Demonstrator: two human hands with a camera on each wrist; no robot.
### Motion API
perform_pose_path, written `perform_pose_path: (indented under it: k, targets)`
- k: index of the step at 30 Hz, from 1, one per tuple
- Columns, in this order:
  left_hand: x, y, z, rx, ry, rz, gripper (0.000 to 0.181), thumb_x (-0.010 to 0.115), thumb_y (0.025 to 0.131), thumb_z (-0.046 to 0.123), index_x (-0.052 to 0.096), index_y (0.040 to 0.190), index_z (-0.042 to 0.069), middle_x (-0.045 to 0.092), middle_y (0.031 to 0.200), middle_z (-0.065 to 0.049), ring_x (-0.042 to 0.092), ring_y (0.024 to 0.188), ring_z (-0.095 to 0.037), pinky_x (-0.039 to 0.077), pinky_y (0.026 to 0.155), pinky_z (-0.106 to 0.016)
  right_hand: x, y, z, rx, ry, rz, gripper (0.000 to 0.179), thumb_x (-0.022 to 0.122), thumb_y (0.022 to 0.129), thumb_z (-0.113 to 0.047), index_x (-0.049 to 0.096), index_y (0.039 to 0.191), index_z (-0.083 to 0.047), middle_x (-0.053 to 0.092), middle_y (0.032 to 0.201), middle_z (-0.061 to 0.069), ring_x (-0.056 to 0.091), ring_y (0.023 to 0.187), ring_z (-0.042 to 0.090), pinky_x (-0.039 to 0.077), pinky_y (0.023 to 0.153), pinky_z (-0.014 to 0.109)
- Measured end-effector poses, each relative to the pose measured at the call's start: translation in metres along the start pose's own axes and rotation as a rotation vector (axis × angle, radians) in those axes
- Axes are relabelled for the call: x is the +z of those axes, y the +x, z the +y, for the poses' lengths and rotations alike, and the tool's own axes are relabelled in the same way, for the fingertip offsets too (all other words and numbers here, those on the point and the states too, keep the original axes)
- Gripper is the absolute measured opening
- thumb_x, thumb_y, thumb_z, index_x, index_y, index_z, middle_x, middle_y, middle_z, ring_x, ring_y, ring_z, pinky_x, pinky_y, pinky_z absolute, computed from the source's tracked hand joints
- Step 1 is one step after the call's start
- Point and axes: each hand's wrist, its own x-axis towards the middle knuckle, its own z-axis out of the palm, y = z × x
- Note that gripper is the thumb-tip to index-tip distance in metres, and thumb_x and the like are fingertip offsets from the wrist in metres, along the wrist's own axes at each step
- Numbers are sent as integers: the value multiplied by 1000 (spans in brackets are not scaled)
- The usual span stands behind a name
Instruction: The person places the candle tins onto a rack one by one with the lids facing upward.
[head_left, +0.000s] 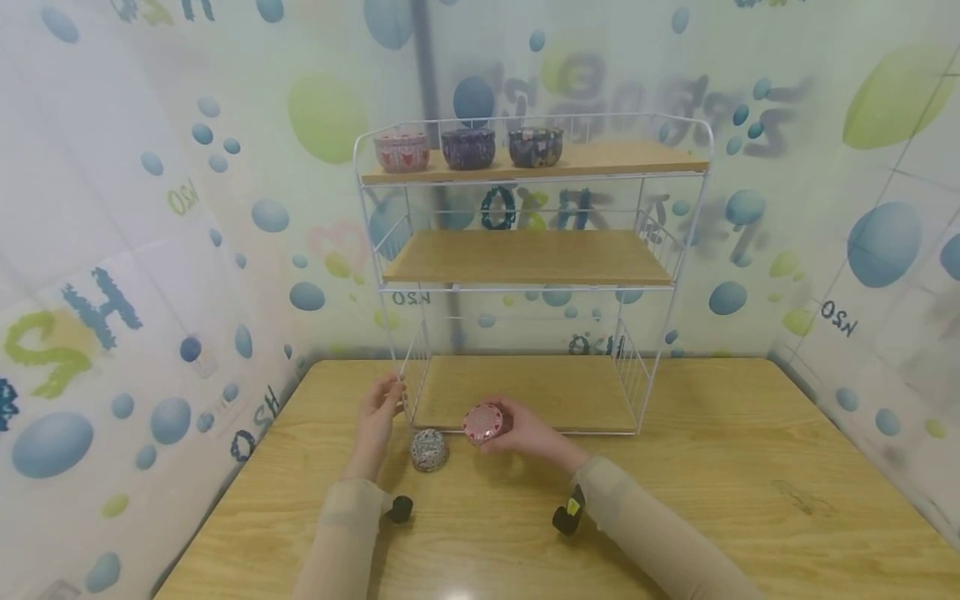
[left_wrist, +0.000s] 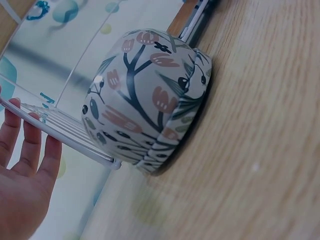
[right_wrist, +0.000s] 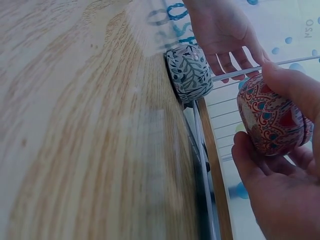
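My right hand (head_left: 517,429) grips a small round tin (head_left: 482,423) with a red and pink pattern, thumb on one side and fingers on the other, in front of the lowest shelf board. The right wrist view shows the tin's bulging side (right_wrist: 272,117) between thumb and fingers. My left hand (head_left: 382,398) is at the rack's lower left side; in the left wrist view its fingers (left_wrist: 30,145) are extended against a white rail (left_wrist: 55,132). Beside it on the table stands a rounded tin (head_left: 429,451) with a leaf and flower pattern, its rimmed edge down.
A white wire rack (head_left: 678,267) with wooden boards stands on the wooden table (head_left: 750,467) against a patterned wall. Three similar tins line the left of its top board: a pink one (head_left: 402,152), a purple one (head_left: 468,149) and a dark one (head_left: 536,147).
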Motion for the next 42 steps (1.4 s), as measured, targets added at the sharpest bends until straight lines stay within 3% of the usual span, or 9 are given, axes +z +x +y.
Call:
perform_pose_path:
  k: [6,11,18,23,30,42]
  targets:
    - [3,-9,19,4,23,-12,30,48,102,12,51,124,-8,55,115,-21,55,101,-22,49,96,-41,1,1,0,8,-19,11,72,85,72,-10,49,134,-4,55,127,11,50,121,31,38,105,51]
    - [4,-11,22,6,12,-9,30,49,102,11,52,124,-9,55,113,-19,55,102,-24,48,97,-44,2,0,-2,16,-26,14,73,84,73,-11,48,136,-3,55,129,13,49,122,32,36,107,52]
    - [4,-10,20,-4,-14,-11,29,47,103,11,49,124,-9,50,121,-30,54,102,-24,48,98,-44,1,0,-3,2,-44,3,73,84,73,-12,50,137,-3,56,129,12,49,122,31,35,107,52]
    - [5,-10,21,-1,-14,-12,29,47,103,10,49,124,-10,51,119,-30,55,102,-23,47,98,-46,0,1,-1,-3,-16,-11,72,84,72,-12,50,136,-4,57,127,11,51,120,30,40,105,50]
    - [0,3,-8,26,19,11,33,49,103,18,51,126,-6,55,115,-19,56,97,-13,51,92,-32,-1,2,2,-7,1,-23,72,83,75,-11,48,137,-1,57,127,12,53,118,28,45,100,44]
    - [1,3,-9,45,22,17,29,50,102,17,53,123,-3,55,113,-18,55,100,-22,52,88,-27,-3,0,-2,-4,24,-38,71,83,75,-10,49,137,-2,58,125,12,56,114,28,50,94,39]
